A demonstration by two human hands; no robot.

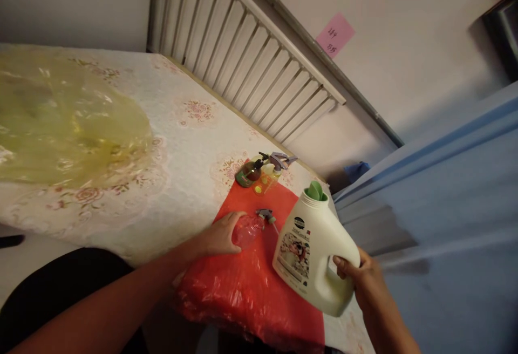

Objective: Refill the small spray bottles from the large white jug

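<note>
A clear bottle [246, 231] is in the grip of my left hand [224, 233], its mouth pointing up and to the right. Right behind that mouth lies a grey spray head [267, 215] with a thin dip tube, on the red plastic sheet [291, 311]. My right hand [360, 274] is wrapped round the handle of a large white detergent jug [311, 251]. The jug is capless, with a green pouring spout in its neck, and it leans slightly to the right of the clear bottle. Whether it touches the sheet I cannot tell.
Behind the sheet stand a dark pump bottle [248, 173] and a yellowish spray bottle [267, 178]. A yellow plastic bag [73, 122] covers the left of the flowered tablecloth [182, 154]. A radiator [251, 57] runs along the wall; a blue curtain [453, 224] hangs at right.
</note>
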